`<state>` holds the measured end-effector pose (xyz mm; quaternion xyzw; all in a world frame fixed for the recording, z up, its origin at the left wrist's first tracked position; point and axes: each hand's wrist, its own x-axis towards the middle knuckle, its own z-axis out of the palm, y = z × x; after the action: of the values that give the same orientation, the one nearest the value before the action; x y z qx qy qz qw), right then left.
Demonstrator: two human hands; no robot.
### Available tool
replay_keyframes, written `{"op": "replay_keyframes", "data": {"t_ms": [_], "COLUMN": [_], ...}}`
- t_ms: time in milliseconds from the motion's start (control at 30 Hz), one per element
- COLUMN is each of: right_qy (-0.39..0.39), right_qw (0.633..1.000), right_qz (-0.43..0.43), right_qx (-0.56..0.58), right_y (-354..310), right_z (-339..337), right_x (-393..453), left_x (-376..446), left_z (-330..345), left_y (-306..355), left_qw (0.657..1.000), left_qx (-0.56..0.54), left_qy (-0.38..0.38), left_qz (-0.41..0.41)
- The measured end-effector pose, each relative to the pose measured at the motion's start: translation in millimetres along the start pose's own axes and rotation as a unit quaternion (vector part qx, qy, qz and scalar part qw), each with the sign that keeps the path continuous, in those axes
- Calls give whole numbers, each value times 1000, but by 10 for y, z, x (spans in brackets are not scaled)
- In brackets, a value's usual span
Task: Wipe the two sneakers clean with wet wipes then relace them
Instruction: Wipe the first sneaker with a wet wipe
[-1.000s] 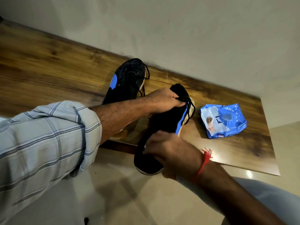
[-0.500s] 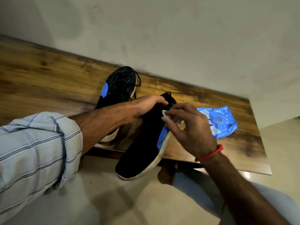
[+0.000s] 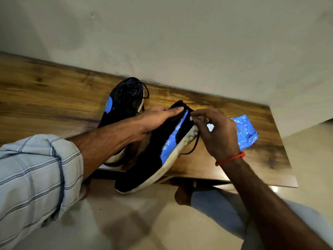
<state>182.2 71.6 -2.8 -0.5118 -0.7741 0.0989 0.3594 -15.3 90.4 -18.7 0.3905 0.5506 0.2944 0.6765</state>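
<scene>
Left arm, checked sleeve (image 3: 34, 177) rolled up, reaches in; the left hand (image 3: 155, 120) grips the near sneaker (image 3: 155, 156) across its upper, thumb along the top. That shoe is black knit with a blue stripe and a scuffed white sole, its toe hanging off the table (image 3: 54, 98) edge. The second sneaker (image 3: 124, 100) lies behind. The right hand (image 3: 216, 130), red thread (image 3: 230, 158) at the wrist, pinches the black lace (image 3: 193, 147). Blue wipes pack (image 3: 246, 130) beyond. Glossy wood table, plain wall (image 3: 180, 42), pale floor (image 3: 126, 222).
</scene>
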Motion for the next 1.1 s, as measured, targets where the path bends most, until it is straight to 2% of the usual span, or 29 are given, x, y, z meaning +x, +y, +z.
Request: {"op": "replay_keyframes", "data": {"t_ms": [100, 200, 233, 300, 367, 467, 533, 600, 700, 867, 900, 1033, 1100], "right_qy": [-45, -137, -146, -115, -43, 20, 2, -62, -117, 3, -1, -70, -32], "right_qw": [995, 964, 959, 971, 989, 995, 995, 985, 972, 996, 996, 983, 990], "right_qz": [-77, -225, -243, -209, -137, -73, -96, -161, -205, -76, -76, -172, -136], "right_qx": [41, 44, 30, 1, -42, -58, -24, 16, 12, -45, -37, 4, -19], "right_y": [-254, -517, -498, -316, -87, 27, -124, -351, -382, -15, -78, -384, -188], "right_z": [34, 156, 148, 74, -55, -164, -90, 31, 51, -211, -175, 35, -33], "right_x": [-175, -414, -399, -261, -51, 102, -9, -220, -306, 29, -14, -314, -175], "left_x": [-10, -44, -36, -54, -70, -96, -116, -127, -113, -146, -147, -141, -127], "left_z": [2, 37, 42, 44, 24, 69, 136, 169, 146, 102, 113, 153, 125], "left_y": [22, 40, 30, 38, 64, 62, 27, -16, 3, 88, 78, 47, 90], "left_qw": [1000, 999, 998, 998, 998, 998, 998, 998, 998, 998, 998, 997, 997], "left_qx": [14, 17, 17, 6, -5, 8, -3, -21, -36, 15, 13, -3, -13], "left_qy": [23, 33, 29, 23, 23, 13, -7, -10, 0, 11, -1, -18, -8], "left_qz": [15, 35, 45, 54, 51, 62, 61, 56, 57, 57, 60, 74, 75]}}
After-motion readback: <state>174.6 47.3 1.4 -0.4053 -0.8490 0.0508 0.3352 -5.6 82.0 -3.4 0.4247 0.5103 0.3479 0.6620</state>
